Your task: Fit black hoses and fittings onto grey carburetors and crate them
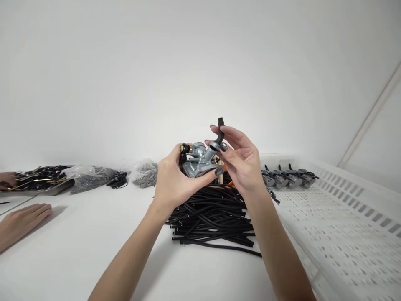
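A grey metal carburetor [200, 161] is held up in front of me, above the table. My left hand [180, 173] wraps round its body from the left, thumb along the near side. A short bent black rubber tube [221, 131] rises from the round neck at the carburetor's upper right. The fingers of my right hand [242, 156] close on this tube, with the thumb by the neck. Whether the tube is seated in the neck or only resting there I cannot tell. Below both hands lies a pile of long black hoses [213, 217].
At right a white perforated basket [347, 179] holds several carburetors [290, 177]. Along the wall are bags of small dark parts [94, 177] and a metal tray [59, 188] of parts. Another person's hands [26, 221] are at far left.
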{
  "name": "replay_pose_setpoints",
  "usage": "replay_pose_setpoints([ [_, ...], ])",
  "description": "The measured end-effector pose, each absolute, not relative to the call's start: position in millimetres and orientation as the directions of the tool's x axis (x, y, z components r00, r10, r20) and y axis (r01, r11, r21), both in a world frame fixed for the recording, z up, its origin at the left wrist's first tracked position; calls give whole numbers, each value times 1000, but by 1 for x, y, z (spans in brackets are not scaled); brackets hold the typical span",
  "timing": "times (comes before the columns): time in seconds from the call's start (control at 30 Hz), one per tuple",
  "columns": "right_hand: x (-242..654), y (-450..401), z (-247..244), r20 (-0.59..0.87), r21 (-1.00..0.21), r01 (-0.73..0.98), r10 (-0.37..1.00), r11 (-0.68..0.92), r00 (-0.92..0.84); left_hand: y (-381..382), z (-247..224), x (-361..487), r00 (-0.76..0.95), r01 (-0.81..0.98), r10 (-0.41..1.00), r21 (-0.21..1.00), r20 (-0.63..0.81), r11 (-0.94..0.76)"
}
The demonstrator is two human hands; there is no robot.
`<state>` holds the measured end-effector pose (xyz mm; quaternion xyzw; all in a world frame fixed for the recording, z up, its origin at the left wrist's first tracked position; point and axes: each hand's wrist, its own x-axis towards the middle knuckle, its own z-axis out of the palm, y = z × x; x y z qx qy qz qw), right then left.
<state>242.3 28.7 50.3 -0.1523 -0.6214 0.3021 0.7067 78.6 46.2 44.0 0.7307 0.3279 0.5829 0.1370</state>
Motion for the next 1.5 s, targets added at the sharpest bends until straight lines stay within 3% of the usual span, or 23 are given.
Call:
replay_pose_setpoints([
  [0.23, 224, 27, 44, 775, -580, -328, 629, 745, 57, 41, 51, 54, 151, 349, 585, 511, 797, -786],
  [0.4, 218, 36, 33, 745, -644, -279, 666, 712, -22, 46, 51, 38, 251, 374, 615, 512, 747, -774],
  [0.63, 220, 41, 27, 732, -677, -237, 671, 696, -119, 45, 52, 37, 243, 433, 606, 474, 758, -767],
  [1.2, 223, 46, 32, 750, -661, -244, 635, 710, -185, 45, 52, 30, 350, 328, 626, 534, 697, -779],
  [1.5, 215, 42, 33, 746, -664, -229, 654, 712, -128, 43, 55, 31, 360, 304, 641, 564, 678, -767],
])
